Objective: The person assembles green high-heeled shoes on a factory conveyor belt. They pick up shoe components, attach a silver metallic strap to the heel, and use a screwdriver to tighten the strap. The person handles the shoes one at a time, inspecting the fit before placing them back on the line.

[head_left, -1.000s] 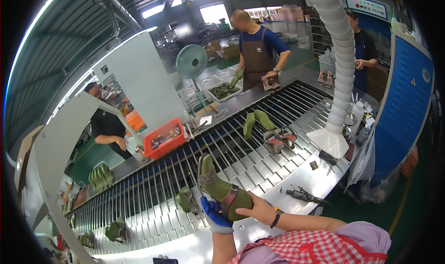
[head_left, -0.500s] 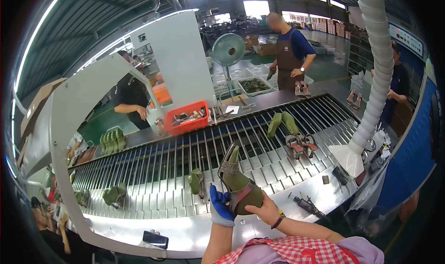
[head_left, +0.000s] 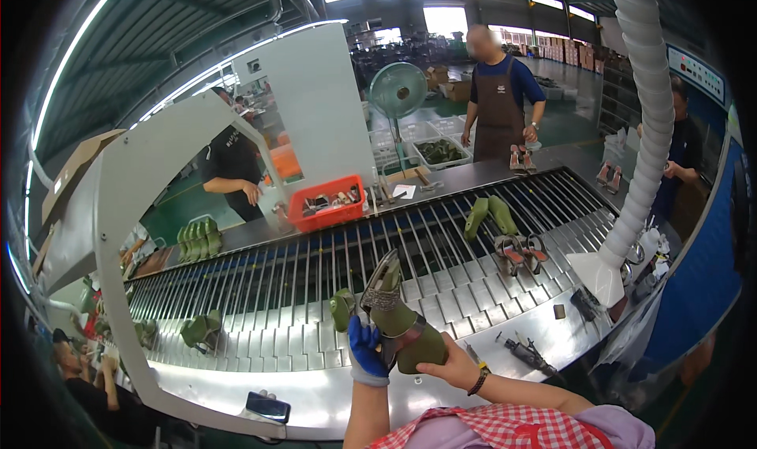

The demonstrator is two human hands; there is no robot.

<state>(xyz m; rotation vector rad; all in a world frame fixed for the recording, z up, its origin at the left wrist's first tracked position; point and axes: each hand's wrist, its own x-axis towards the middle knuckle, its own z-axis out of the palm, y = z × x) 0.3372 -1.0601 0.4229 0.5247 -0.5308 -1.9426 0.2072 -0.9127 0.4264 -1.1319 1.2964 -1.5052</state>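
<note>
Over the near edge of the roller conveyor I hold a sandal (head_left: 382,300) fitted on a green shoe last (head_left: 423,350). Its sparkly strapped end points away from me and a dark strap crosses the last near my hands. My right hand (head_left: 451,365), bare, is closed round the thick near end. On the other side my left hand (head_left: 366,351), in a blue and grey glove, curls its fingers against the strap. Just beyond the glove another green last (head_left: 342,308) rests on the conveyor.
Conveyor slats (head_left: 276,335) cross in front of me, carrying green lasts (head_left: 490,216) and a pair of sandals (head_left: 521,252). A red bin (head_left: 326,202) of parts stands across. At right hang a white duct (head_left: 603,275) and a tool (head_left: 524,353); a phone (head_left: 267,406) lies left.
The sandal on its last has tilted and turned slightly in my hands, and my gloved fingers have shifted along its side. The co-worker across has lowered a hand. The view has shifted a little.
</note>
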